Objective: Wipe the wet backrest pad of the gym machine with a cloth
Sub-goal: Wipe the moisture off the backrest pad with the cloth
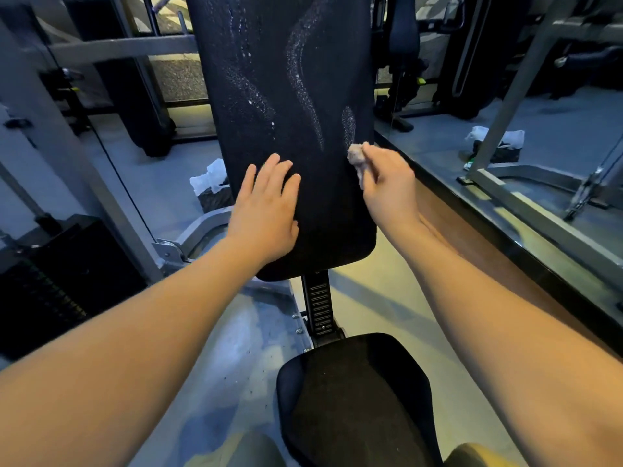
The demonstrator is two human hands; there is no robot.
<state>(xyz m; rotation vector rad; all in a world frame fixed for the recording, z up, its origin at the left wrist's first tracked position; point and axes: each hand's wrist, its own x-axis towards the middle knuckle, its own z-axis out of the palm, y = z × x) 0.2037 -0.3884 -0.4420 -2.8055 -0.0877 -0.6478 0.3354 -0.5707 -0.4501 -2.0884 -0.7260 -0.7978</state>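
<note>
Now our right hand (387,183) pinches a crumpled pale cloth (356,157) against the tall black backrest pad (286,136), wet streaks (300,72) lying up-left.

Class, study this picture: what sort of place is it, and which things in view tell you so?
Most likely a gym. An upright backrest pad stands above a black seat pad on one machine, a weight stack sits at the left, and grey steel frames stand around.
</note>
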